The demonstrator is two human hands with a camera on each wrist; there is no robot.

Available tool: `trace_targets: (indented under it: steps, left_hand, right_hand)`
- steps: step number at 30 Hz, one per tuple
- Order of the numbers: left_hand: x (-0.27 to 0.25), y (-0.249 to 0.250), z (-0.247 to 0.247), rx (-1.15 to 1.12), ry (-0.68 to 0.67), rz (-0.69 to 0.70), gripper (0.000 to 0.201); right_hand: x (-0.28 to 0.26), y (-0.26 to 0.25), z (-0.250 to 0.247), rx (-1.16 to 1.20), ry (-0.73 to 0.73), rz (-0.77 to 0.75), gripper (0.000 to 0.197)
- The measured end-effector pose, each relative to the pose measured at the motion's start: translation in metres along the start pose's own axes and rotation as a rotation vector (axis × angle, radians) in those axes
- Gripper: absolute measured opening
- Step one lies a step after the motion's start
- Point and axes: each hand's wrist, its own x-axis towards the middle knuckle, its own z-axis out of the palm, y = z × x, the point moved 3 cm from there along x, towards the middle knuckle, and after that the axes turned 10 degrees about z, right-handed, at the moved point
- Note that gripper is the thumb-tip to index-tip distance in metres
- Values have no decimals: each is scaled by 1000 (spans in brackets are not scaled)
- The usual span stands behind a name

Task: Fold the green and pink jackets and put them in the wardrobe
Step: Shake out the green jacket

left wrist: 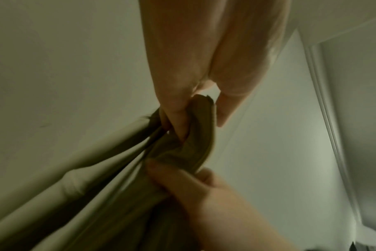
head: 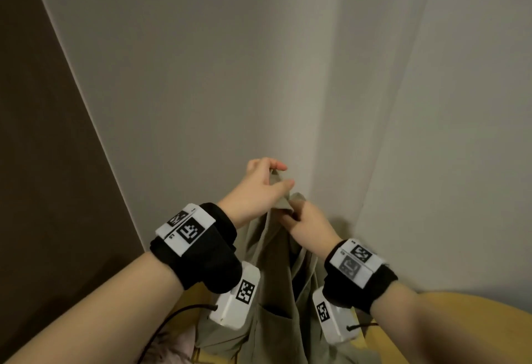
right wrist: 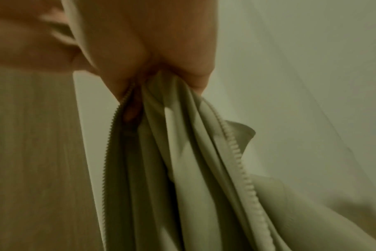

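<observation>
The green jacket (head: pixel 273 286) hangs in the air from both hands, with a chest pocket facing me. My left hand (head: pixel 266 181) pinches its top edge (left wrist: pixel 202 125) between thumb and fingers. Just below and right, my right hand (head: pixel 299 221) grips a bunch of the fabric (right wrist: pixel 182 135) beside the zip teeth (right wrist: pixel 238 161). A bit of the pink jacket (head: pixel 175 346) shows at the bottom of the head view, under my left forearm.
A pale wall corner (head: pixel 316 104) stands right behind the hands. A dark brown panel (head: pixel 43 162) fills the left side. A yellow wooden surface (head: pixel 460 320) lies below at the right and under the hanging jacket.
</observation>
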Motion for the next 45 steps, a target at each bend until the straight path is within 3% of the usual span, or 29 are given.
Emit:
trace_targets:
  steps: [4, 7, 13, 17, 20, 22, 26, 28, 29, 33, 36, 40, 45]
  left_hand:
    - [-8, -19, 2, -78, -59, 32, 90]
    - [-21, -45, 17, -4, -169, -28, 104]
    - [-35, -90, 43, 101, -70, -197, 61]
    - [-50, -112, 39, 127, -51, -247, 53]
    - [-62, -117, 29, 292, 155, -98, 52]
    - [-65, -112, 27, 413, 210, 33, 46]
    - [-61, -105, 39, 616, 21, 149, 54]
    - [-58, -100, 44, 654, -3, 137, 40]
    - [-57, -98, 45, 658, 0, 108, 31]
    - [-49, -109, 53, 459, -130, -187, 54]
    - [-47, -116, 59, 219, -258, -242, 40]
    - [-61, -128, 61, 98, -328, -200, 35]
    - [-72, -149, 61, 213, -392, -284, 49]
  right_hand:
    - [7, -2, -15, 254, -24, 104, 23]
    - [10, -17, -27, 312, 4, 88, 30]
    - [18, -39, -45, 341, 68, 68, 30]
    - [26, -36, -72, 514, 194, 99, 26]
    - [28, -33, -85, 650, 171, 121, 25]
    - [27, -35, -88, 749, 130, 131, 24]
    - [23, -45, -85, 893, 104, 142, 21]
    - [21, -55, -84, 933, 105, 130, 19]
    - [20, -61, -84, 946, 97, 112, 20]
    - [14, -78, -81, 949, 26, 16, 22]
    - [11, -81, -79, 893, -38, -13, 24]
    - [11, -64, -91, 850, 91, 58, 26]
    - [18, -31, -108, 728, 277, 167, 28]
